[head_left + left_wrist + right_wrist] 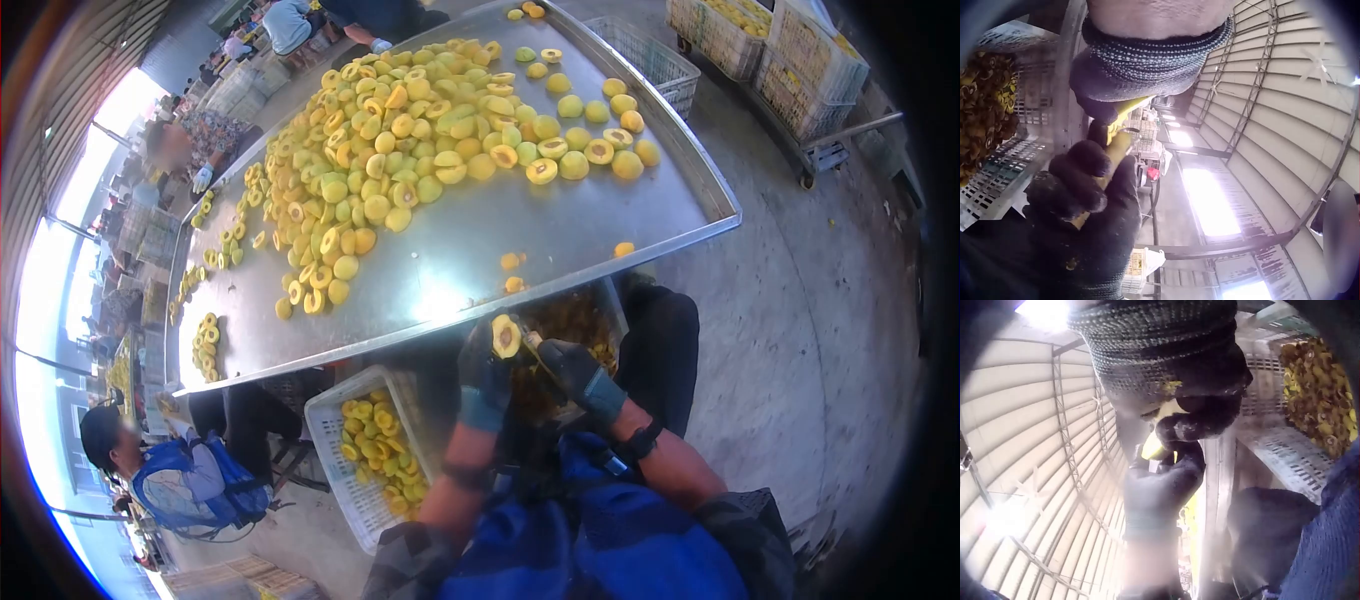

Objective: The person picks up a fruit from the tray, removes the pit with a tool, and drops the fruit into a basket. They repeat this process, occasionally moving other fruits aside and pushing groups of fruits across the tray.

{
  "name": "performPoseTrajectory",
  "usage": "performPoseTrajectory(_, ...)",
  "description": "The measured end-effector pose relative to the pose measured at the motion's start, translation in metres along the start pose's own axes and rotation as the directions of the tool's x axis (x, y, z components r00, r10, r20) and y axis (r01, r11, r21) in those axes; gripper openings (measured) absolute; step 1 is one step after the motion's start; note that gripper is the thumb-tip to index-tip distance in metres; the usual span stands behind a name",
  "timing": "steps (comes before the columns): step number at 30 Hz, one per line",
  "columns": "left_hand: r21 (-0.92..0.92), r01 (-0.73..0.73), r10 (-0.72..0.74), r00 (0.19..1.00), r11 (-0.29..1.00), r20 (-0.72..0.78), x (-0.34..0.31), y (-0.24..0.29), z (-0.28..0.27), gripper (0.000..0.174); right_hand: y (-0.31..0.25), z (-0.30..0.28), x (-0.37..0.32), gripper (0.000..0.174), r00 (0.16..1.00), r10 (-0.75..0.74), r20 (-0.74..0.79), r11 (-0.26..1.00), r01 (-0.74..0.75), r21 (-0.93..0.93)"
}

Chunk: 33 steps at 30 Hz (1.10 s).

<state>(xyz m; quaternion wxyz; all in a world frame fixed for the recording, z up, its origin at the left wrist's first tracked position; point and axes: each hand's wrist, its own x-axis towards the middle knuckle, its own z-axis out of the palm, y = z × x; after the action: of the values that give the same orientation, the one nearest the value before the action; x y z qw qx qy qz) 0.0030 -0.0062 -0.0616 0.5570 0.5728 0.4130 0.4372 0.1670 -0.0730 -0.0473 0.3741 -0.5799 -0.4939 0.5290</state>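
In the head view a halved yellow fruit (506, 336), cut face up with its brown centre showing, is pinched in the gloved left hand (484, 372) just past the table's near edge. Beside it the gloved right hand (577, 375) has its fingers curled round a slim tool (533, 340) whose end points at the fruit. In the left wrist view the right hand (1082, 212) grips a yellowish handle (1117, 149). The right wrist view shows a piece of the yellow fruit (1153, 446) between the two hands.
A metal table (430, 275) bears a large heap of fruit (400, 140). Below are a white crate (372, 510) of yellow halves and a bin of brown pieces (560, 330). A seated person (190, 475) is at left; stacked crates (810, 80) stand on a cart at right.
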Motion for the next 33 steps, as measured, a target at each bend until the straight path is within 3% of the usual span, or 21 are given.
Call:
performPoseTrajectory(1,-0.197,0.106,-0.108,0.994,0.975,-0.001,0.002,0.004,0.003,0.040,-0.006,-0.001,0.001,0.036,0.999,0.041,-0.033,0.995,-0.038,0.088)
performPoseTrajectory(2,-0.358,0.123,-0.142,0.990,0.926,-0.026,0.004,0.008,0.008,0.038,-0.013,-0.003,0.000,0.035,0.995,0.085,-0.059,0.982,-0.073,0.175)
performPoseTrajectory(3,-0.338,0.096,-0.124,0.990,0.936,-0.061,0.000,0.014,0.010,0.038,-0.018,-0.001,-0.003,0.033,0.987,0.138,-0.076,0.958,-0.114,0.263)
performPoseTrajectory(4,-0.316,0.071,-0.106,0.990,0.946,-0.095,-0.003,0.019,0.013,0.038,-0.016,0.002,-0.006,0.032,0.994,0.067,-0.085,0.975,-0.047,0.216)
performPoseTrajectory(6,0.109,-0.083,0.095,0.988,0.991,-0.118,-0.001,0.030,0.018,0.039,-0.013,0.004,-0.005,0.030,0.991,-0.091,-0.101,0.988,0.103,0.115)
performPoseTrajectory(8,-0.130,-0.063,0.051,0.994,0.990,-0.093,0.002,0.008,0.010,0.039,-0.011,0.010,-0.009,0.032,0.991,-0.123,-0.058,0.989,0.127,0.075)
performPoseTrajectory(10,-0.198,-0.061,0.040,0.993,0.978,-0.111,0.003,0.006,0.012,0.040,-0.021,0.013,-0.010,0.033,0.996,-0.076,-0.038,0.993,0.079,0.092)
performPoseTrajectory(12,-0.095,-0.077,0.060,0.984,0.993,-0.167,-0.002,0.010,0.021,0.041,-0.042,0.012,-0.014,0.033,0.998,0.053,-0.043,0.984,-0.045,0.172)
performPoseTrajectory(15,-0.481,0.031,-0.121,0.980,0.876,-0.156,0.005,0.007,0.022,0.045,-0.031,0.020,-0.009,0.031,0.986,-0.082,-0.142,0.995,0.073,-0.073)
performPoseTrajectory(18,-0.753,0.104,-0.284,0.952,0.650,-0.113,0.009,0.019,0.028,0.052,-0.029,0.026,-0.008,0.030,0.975,-0.136,-0.177,0.985,0.114,-0.129)
performPoseTrajectory(21,-0.549,0.157,-0.386,0.861,0.821,-0.331,0.016,0.021,0.033,0.058,-0.036,0.023,-0.013,0.029,0.959,-0.249,-0.136,0.947,0.212,-0.241)
performPoseTrajectory(24,-0.455,0.177,-0.340,0.889,0.873,-0.307,0.013,0.062,0.047,0.066,-0.022,0.027,-0.008,0.030,0.965,-0.251,-0.077,0.904,0.206,-0.374)
performPoseTrajectory(27,-0.566,0.109,-0.324,0.899,0.817,-0.295,0.012,0.059,0.050,0.064,-0.029,0.027,-0.016,0.034,0.967,-0.228,-0.116,0.958,0.202,-0.202)
performPoseTrajectory(30,-0.421,0.158,-0.306,0.899,0.893,-0.312,0.015,0.061,0.048,0.063,-0.032,0.030,-0.013,0.034,0.995,0.069,-0.072,0.996,-0.065,0.055)
performPoseTrajectory(33,-0.237,0.104,-0.165,0.953,0.966,-0.254,0.020,0.062,0.041,0.065,-0.047,0.021,-0.018,0.037,0.999,0.048,-0.025,0.999,-0.047,0.011)
